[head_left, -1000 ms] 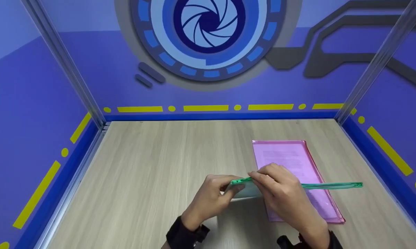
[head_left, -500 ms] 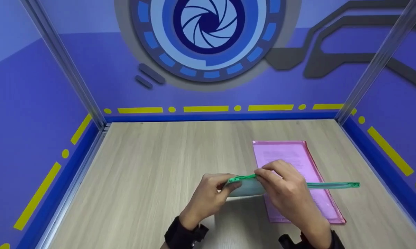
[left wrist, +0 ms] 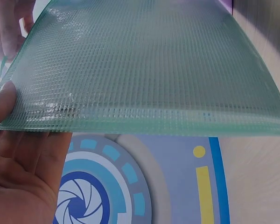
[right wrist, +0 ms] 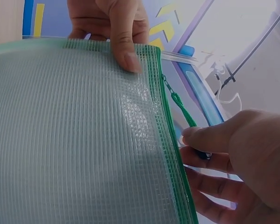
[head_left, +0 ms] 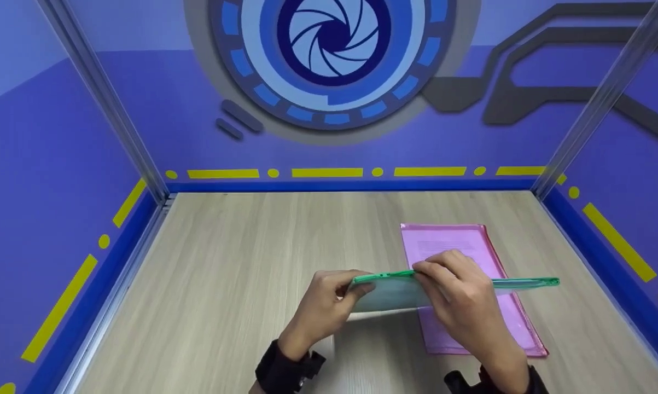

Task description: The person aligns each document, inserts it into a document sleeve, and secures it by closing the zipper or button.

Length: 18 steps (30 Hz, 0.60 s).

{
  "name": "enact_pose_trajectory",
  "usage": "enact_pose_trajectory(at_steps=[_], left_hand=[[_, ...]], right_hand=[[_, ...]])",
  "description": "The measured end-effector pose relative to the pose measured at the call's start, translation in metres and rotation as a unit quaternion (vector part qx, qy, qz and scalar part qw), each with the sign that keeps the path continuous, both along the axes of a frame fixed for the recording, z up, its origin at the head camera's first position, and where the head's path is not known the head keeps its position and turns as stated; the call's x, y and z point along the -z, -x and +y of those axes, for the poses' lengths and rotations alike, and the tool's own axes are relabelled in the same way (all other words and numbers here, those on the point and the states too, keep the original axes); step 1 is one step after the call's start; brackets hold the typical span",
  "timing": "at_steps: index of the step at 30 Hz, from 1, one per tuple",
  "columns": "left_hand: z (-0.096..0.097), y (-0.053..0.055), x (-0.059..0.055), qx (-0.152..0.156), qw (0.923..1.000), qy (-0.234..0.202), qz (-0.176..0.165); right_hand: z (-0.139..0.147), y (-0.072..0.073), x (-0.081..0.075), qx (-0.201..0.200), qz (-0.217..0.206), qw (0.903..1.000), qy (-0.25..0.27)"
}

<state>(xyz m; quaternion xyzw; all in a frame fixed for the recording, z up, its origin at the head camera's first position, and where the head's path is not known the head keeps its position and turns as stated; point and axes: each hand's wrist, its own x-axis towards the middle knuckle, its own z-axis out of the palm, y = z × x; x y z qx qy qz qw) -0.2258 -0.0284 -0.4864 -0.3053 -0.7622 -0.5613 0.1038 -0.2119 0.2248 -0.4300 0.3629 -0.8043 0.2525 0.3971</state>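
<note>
A green-edged, translucent mesh zipper pouch [head_left: 391, 296] is held up above the table, its zipper edge [head_left: 383, 276] on top. My left hand [head_left: 326, 301] pinches the pouch's left corner, thumb on the near face and fingers behind. At the zipper edge, my right hand [head_left: 463, 295] pinches the green zipper pull [right wrist: 185, 111] between thumb and forefinger. That pull stretches from the slider, near the corner my left hand grips, in the right wrist view. Whether the zipper is parted cannot be told. The right hand hides part of the pouch's edge in the head view.
A pink zipper pouch [head_left: 454, 342] with a printed sheet inside lies flat on the wooden table [head_left: 241, 284], partly beneath the raised green one. Blue patterned walls [head_left: 329, 158] enclose the back and sides, with metal posts at the corners.
The left hand has moved left and slightly up with the green pouch. My right hand has slid right along the zipper edge, so the hands are farther apart. The pink pouch stays put.
</note>
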Motion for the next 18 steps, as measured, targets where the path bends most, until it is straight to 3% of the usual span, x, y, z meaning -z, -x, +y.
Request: enact_pose_trajectory(at_steps=[9,18], left_hand=[[-0.007,0.002,-0.001,0.001,0.9996,0.005,-0.026],[-0.012,0.003,-0.001,-0.014,0.9998,0.016,0.004]], right_hand=[[-0.001,-0.001,0.001,-0.013,-0.022,0.9996,-0.011],[0.002,0.000,0.000,0.012,-0.024,0.9996,0.008]])
